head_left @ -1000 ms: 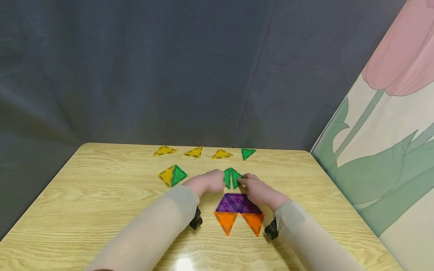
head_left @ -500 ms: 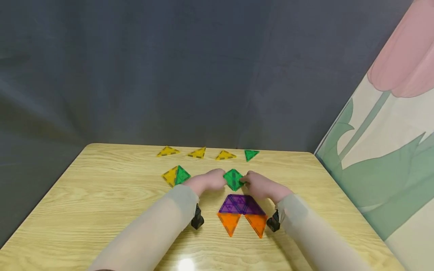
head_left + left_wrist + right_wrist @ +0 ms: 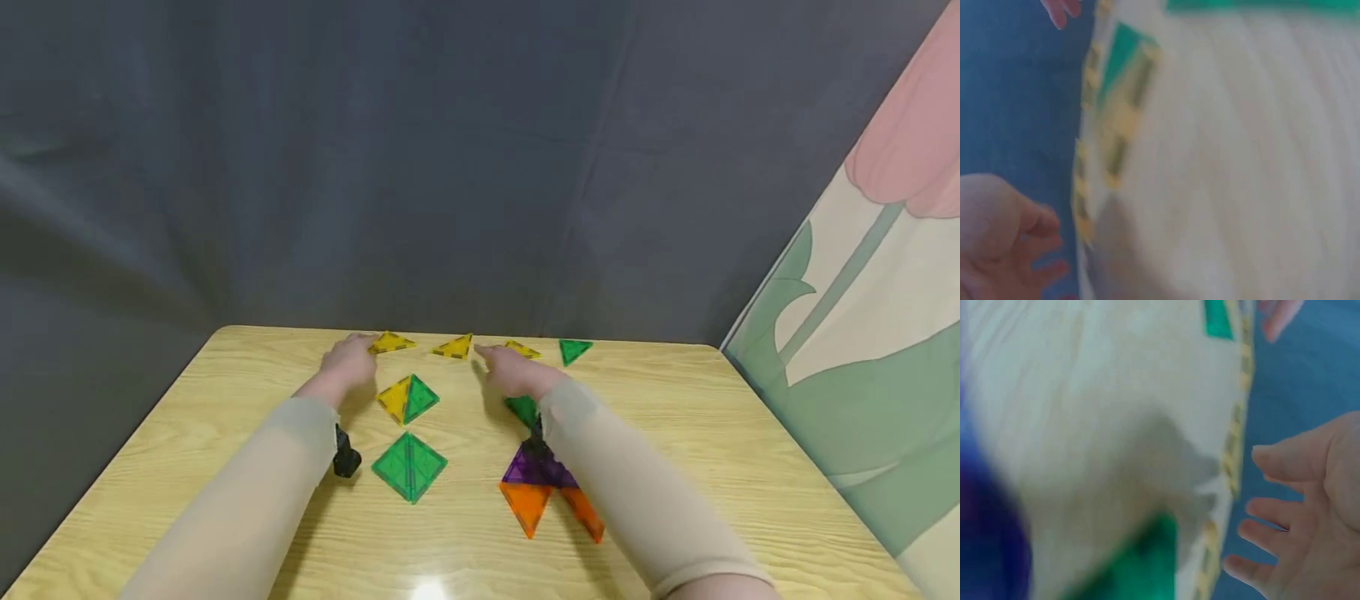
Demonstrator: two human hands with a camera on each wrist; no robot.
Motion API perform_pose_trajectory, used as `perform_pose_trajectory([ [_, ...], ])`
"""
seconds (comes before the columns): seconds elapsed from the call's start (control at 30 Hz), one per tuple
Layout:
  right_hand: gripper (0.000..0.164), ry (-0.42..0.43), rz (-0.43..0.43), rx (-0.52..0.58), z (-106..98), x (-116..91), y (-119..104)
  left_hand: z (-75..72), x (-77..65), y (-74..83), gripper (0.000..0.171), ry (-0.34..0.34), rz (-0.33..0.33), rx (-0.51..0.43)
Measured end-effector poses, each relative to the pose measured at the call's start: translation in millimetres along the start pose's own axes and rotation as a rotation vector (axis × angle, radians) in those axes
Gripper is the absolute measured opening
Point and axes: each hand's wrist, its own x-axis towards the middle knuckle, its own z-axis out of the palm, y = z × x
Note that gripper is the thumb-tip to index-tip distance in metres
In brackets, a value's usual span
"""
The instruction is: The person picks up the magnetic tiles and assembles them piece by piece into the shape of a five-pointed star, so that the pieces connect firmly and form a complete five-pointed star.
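1. Left hand (image 3: 349,364) stood near the far-left corner of the table (image 3: 187,450), its fingertips just beside the left yellow triangle (image 3: 393,342); contact could not be told. Fingers were loosely extended, gripping nothing, per the blurred left wrist view.
2. Right hand (image 3: 514,372) reached toward the far edge, between the middle yellow triangle (image 3: 457,348) and the right yellow triangle (image 3: 525,350), partly covering the latter. Thumb and fingers were extended and parted, holding nothing.
3. All three yellow pieces lay along the far edge; a green triangle (image 3: 575,351) continued that row toward the far-right corner.
4. Nearer the near edge than the row: a yellow-and-green diamond (image 3: 421,400), then an all-green diamond (image 3: 424,467).
5. Right forearm partly hid a green piece (image 3: 522,409) and a purple shape (image 3: 523,470); the left orange triangle (image 3: 527,506) and right orange triangle (image 3: 583,515) adjoined the purple's near-edge side.
6. Dark cloth (image 3: 375,167) rose behind the far edge.
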Motion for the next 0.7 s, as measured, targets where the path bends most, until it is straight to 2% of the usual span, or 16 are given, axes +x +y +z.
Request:
perform_pose_trajectory([
  [0.1,0.063,-0.014,0.025,-0.023,17,16,-11,7.1,-0.3,-17.6,0.070,-0.069,0.055,0.006],
  [0.2,0.075,-0.011,0.074,-0.030,27,24,-14,14.1,0.0,-21.9,0.070,-0.086,0.099,0.032],
  [0.23,0.078,-0.007,0.082,-0.041,29,26,-14,16.6,0.7,-21.2,0.065,-0.086,0.103,0.042],
  [0.33,0.078,-0.007,0.080,-0.061,31,28,-14,21.4,3.1,-13.7,0.054,-0.093,0.112,0.069],
  [0.5,0.052,-0.018,0.014,-0.086,34,29,-21,24.5,6.0,4.9,0.052,-0.122,0.111,0.092],
  [0.7,0.050,-0.049,-0.019,-0.097,36,33,-35,27.6,7.8,28.2,0.052,-0.165,0.058,0.112],
])
